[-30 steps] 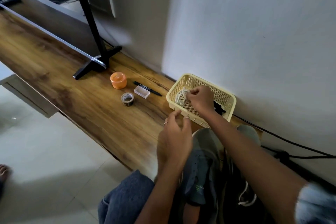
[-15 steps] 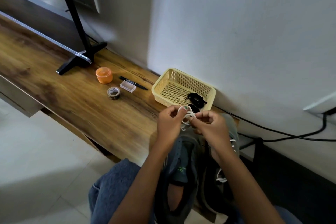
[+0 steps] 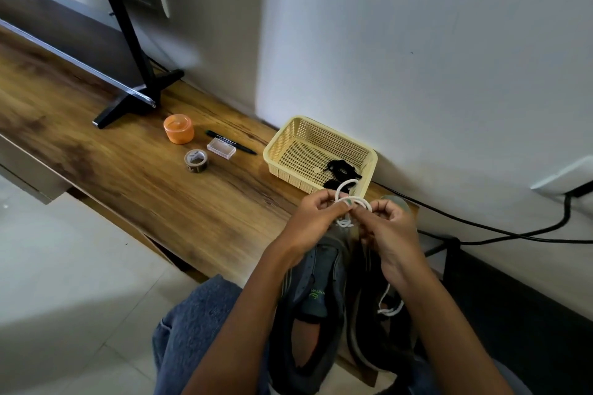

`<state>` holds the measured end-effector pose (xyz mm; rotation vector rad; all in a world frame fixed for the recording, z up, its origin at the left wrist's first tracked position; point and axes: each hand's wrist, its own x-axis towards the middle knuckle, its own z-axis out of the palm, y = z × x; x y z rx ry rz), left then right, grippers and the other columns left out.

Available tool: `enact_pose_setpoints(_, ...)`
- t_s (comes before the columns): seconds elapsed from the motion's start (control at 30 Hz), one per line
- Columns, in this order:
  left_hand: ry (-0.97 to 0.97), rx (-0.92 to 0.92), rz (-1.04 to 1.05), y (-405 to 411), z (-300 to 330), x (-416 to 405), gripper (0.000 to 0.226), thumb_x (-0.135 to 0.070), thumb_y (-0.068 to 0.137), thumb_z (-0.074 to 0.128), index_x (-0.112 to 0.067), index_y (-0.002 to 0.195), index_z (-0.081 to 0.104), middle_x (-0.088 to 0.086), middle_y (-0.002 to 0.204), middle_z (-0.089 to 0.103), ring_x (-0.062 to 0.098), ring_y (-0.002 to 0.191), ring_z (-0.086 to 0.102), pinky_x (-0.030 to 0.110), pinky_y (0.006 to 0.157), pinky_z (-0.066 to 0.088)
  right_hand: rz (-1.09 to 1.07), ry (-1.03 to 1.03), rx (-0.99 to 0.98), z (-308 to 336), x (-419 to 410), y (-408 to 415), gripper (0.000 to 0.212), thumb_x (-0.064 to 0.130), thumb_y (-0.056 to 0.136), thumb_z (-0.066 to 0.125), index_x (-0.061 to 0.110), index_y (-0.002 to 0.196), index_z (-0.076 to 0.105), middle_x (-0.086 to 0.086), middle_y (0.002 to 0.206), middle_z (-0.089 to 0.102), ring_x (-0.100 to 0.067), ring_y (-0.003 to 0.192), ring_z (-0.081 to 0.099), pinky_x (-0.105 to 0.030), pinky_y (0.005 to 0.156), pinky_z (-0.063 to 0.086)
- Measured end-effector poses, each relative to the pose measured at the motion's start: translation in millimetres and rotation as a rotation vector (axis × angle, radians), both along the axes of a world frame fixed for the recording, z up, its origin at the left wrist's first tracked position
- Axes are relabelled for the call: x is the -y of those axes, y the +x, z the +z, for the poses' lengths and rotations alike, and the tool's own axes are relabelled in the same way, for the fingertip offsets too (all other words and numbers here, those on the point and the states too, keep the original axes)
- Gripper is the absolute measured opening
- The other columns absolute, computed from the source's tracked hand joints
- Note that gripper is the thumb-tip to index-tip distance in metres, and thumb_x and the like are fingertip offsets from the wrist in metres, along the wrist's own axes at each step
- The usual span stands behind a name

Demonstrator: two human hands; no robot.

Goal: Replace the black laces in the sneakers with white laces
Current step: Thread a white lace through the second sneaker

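Note:
Two dark grey sneakers stand side by side at the near edge of the wooden table, the left one [image 3: 316, 295] without a lace, the right one [image 3: 382, 324] with a white lace end [image 3: 390, 309] hanging over it. Above their toes my left hand [image 3: 316, 213] and my right hand [image 3: 390, 223] pinch a coiled white lace [image 3: 348, 194] between them, its loops standing up. The black laces [image 3: 340, 170] lie in the near corner of a cream plastic basket [image 3: 290, 133].
Left of the basket lie a black pen [image 3: 231, 142], a clear small box [image 3: 221, 147], a tape roll [image 3: 196, 161] and an orange tub [image 3: 178, 128]. A black stand foot [image 3: 134, 99] sits farther left. Black cables [image 3: 500, 231] run along the wall at the right.
My right hand lifted the white lace coil out of the basket and brought it over the sneakers' toes. My left hand rose to take hold of it as well.

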<state>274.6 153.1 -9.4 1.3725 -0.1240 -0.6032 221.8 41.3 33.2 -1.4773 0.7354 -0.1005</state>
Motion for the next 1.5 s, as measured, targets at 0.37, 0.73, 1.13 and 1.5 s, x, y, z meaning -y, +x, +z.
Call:
enact_pose_setpoints(0.37, -0.205, -0.259, 0.142, 2.2, 6.8, 1.2, 0.023, -0.008, 0.097, 0.049, -0.018, 0.097, 0.069, 0.003, 0.091, 0.070, 0.011, 0.079, 0.062, 0.026, 0.073, 0.049, -0.068, 0.375, 0.084, 2.6, 7.5, -6.9, 0.020, -0.005, 0.084, 0.061, 0.013, 0.086, 0.052, -0.007, 0.081, 0.066, -0.008, 0.057, 0.059, -0.017, 0.047, 0.046)
enact_pose_setpoints(0.73, -0.412, -0.415, 0.174, 3.0, 10.3, 1.7, 0.016, -0.014, 0.099, 0.047, -0.013, 0.104, 0.062, 0.006, 0.095, 0.068, 0.017, 0.083, 0.064, 0.032, 0.076, 0.054, -0.057, 0.126, 0.132, -3.1, 9.6, -8.9, 0.016, 0.011, 0.081, 0.070, 0.008, 0.097, 0.068, -0.003, 0.081, 0.072, -0.007, 0.061, 0.060, -0.017, 0.053, 0.050)
enact_pose_setpoints(1.13, -0.376, -0.362, 0.296, 5.2, 7.7, -0.7, 0.016, -0.023, 0.096, 0.052, -0.015, 0.091, 0.065, 0.000, 0.085, 0.063, 0.008, 0.075, 0.058, 0.021, 0.065, 0.047, -0.215, -0.073, 0.129, -0.2, 15.1, -10.9, 0.005, 0.015, 0.090, 0.062, 0.016, 0.088, 0.066, -0.009, 0.096, 0.068, -0.018, 0.079, 0.062, -0.026, 0.064, 0.052)
enact_pose_setpoints(1.5, -0.387, -0.502, 0.798, 13.1, 4.9, -7.7, 0.029, -0.022, 0.105, 0.036, -0.011, 0.088, 0.058, 0.000, 0.061, 0.053, 0.011, 0.053, 0.059, 0.026, 0.064, 0.052, -0.353, 0.519, 0.107, 11.0, 47.7, -18.8, 0.013, 0.028, 0.095, 0.050, 0.021, 0.086, 0.057, 0.007, 0.071, 0.068, -0.007, 0.071, 0.055, -0.022, 0.066, 0.037)
